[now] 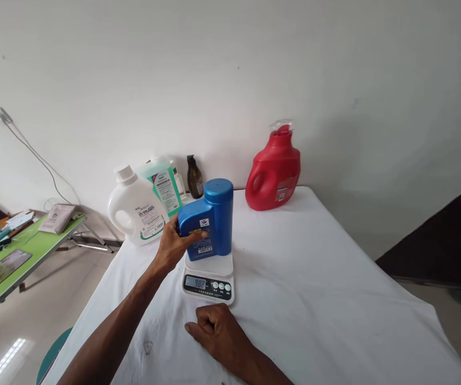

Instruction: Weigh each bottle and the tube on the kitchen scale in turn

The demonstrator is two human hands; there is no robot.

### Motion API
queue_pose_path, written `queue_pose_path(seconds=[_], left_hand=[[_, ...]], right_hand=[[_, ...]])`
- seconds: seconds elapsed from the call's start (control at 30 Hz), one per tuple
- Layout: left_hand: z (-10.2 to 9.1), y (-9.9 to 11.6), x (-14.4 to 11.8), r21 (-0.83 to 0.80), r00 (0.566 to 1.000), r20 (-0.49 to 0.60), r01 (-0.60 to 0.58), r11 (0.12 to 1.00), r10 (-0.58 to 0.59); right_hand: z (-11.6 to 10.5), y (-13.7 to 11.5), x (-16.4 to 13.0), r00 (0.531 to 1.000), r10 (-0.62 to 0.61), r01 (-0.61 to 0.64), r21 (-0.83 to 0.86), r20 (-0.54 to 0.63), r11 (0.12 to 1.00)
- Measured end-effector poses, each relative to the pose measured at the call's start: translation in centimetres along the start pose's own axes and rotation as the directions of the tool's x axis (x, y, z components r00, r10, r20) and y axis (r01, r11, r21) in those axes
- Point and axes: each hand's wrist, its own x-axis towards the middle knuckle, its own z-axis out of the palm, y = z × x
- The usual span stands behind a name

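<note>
A blue bottle (219,219) with a blue screw cap is upright on a white digital kitchen scale (230,270). My left hand (174,241) grips the bottle's left side, thumb across the label and fingers behind it, mostly hidden. The scale's display (196,283) seems to read 982. Just in front of the scale, my right hand (218,329) rests on the white cloth, curled into a fist with nothing visible in it.
Behind on the left stand a white jug (134,206), a green-liquid container (166,190) and a dark pump bottle (194,177). A red jug (275,174) stands back right by the wall. A green desk (25,256) is at far left.
</note>
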Motion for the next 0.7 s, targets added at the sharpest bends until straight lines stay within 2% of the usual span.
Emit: queue_pose_path(seconds=[0.13, 0.27, 0.37, 0.47, 0.6, 0.7], left_hand=[[0.6, 0.0, 0.1, -0.086, 0.999, -0.049, -0.01, 0.996, 0.006], [2.6, 1.4, 1.1, -0.153, 0.999, -0.028, -0.022, 0.988, 0.018], [5.7, 2.9, 2.8, -0.144, 0.997, 0.029, -0.071, 0.987, 0.076], [9.8, 2.9, 5.2, -0.178, 0.99, 0.111, -0.061, 0.982, 0.082], [15.1, 0.4, 8.7, -0.167, 0.991, 0.127, -0.018, 0.986, 0.039], [18.0, -2.0, 10.8, -0.091, 0.994, 0.106, -0.029, 0.995, 0.039]], right_hand=[[0.2, 0.1, 0.3, 0.999, 0.03, -0.029, 0.032, -0.018, 0.999], [0.3, 0.2, 0.4, 0.999, 0.002, 0.0, 0.053, -0.036, 0.999], [0.3, 0.3, 0.3, 0.999, 0.005, -0.002, 0.08, -0.034, 0.997], [0.4, 0.4, 0.2, 0.999, 0.011, -0.008, 0.088, -0.032, 0.996], [0.3, 0.4, 0.1, 1.0, -0.007, 0.008, 0.081, -0.014, 0.997], [0.1, 0.2, 0.1, 1.0, 0.0, -0.001, 0.072, 0.005, 0.997]])
